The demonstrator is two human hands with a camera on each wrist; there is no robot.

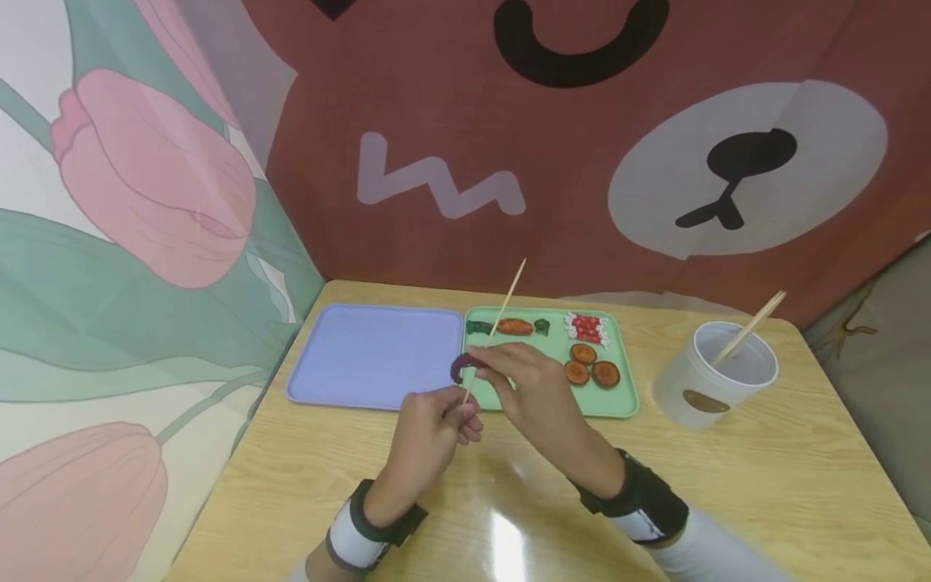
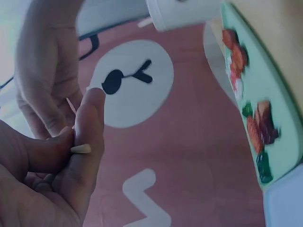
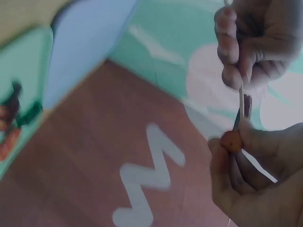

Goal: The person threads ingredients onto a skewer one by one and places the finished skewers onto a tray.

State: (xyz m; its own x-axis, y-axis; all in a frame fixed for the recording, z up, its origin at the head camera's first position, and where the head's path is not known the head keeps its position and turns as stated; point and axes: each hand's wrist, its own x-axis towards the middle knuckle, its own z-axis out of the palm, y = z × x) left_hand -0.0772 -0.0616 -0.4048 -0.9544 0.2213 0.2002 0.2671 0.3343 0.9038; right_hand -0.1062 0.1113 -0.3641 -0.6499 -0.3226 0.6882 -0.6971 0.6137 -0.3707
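A thin wooden skewer slants upward, its pointed tip toward the wall. My left hand pinches it near its lower end; the blunt end pokes out between thumb and forefinger in the left wrist view. My right hand holds a dark purple curled piece, like an octopus tentacle, against the skewer. In the right wrist view, an orange-brown rounded end shows between the right fingertips. Whether the skewer passes through the piece I cannot tell.
A green tray holds carrot-like slices, red-and-white wrapped pieces, an orange-red piece and green pieces. Left of it lies a blue tray. A white bucket with skewers stands at the right.
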